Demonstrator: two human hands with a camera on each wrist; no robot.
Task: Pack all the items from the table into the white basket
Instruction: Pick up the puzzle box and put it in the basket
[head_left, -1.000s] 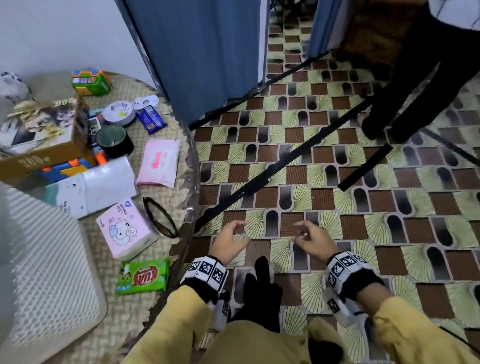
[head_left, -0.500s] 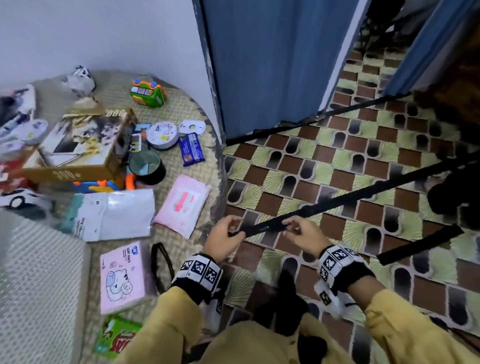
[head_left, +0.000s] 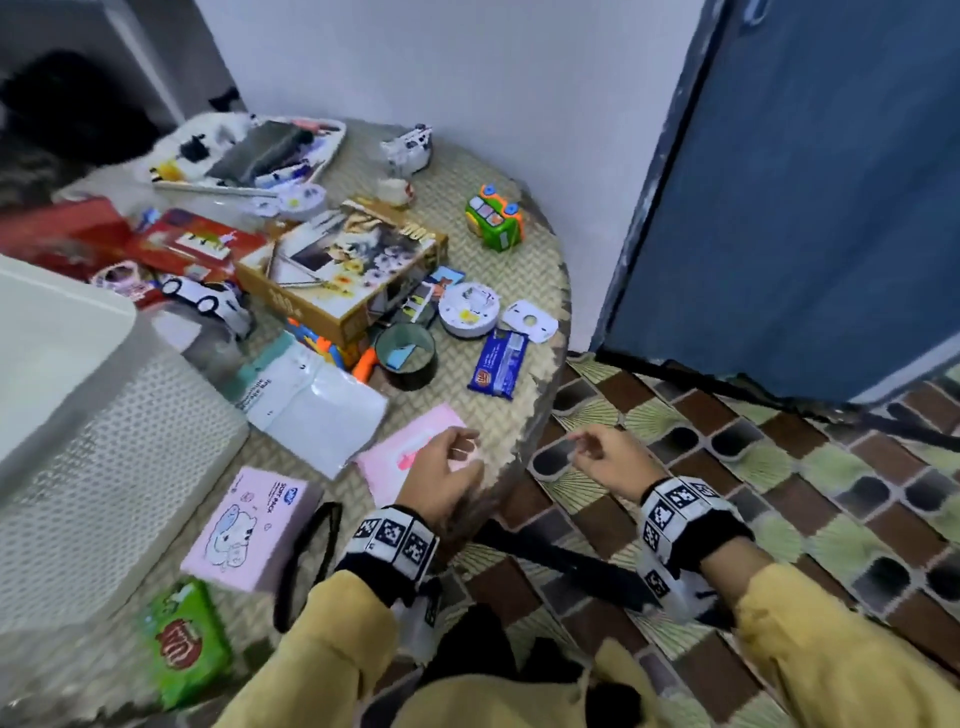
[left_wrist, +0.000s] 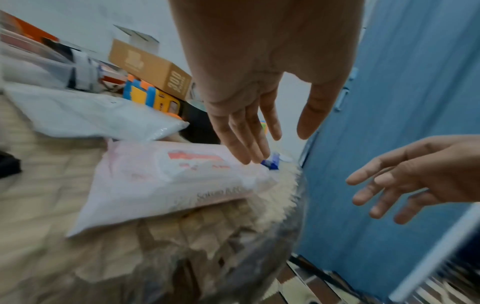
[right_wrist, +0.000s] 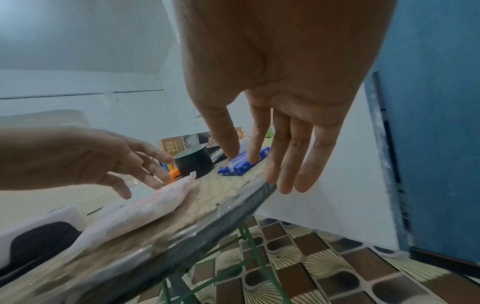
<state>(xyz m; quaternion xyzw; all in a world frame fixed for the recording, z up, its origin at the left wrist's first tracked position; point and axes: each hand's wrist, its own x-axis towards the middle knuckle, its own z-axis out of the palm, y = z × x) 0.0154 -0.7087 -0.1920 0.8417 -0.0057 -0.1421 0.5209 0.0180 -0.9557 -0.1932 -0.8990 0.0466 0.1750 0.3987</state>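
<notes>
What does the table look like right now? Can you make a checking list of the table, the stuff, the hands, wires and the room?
Surface: round table with a woven mat cover, crowded.
Job's things: white basket at the left edge; pink wipes pack, pink tissue pack, green soap pack, blue snack bar, black cup, puzzle box, toy car, all still on the table.
Clutter: red boxes and a loaded tray at the back.
Grips: left hand open over the wipes pack; right hand open, beyond the table edge.
Cables: nothing seen.
Surroundings: white wall, blue door, patterned tile floor.
</notes>
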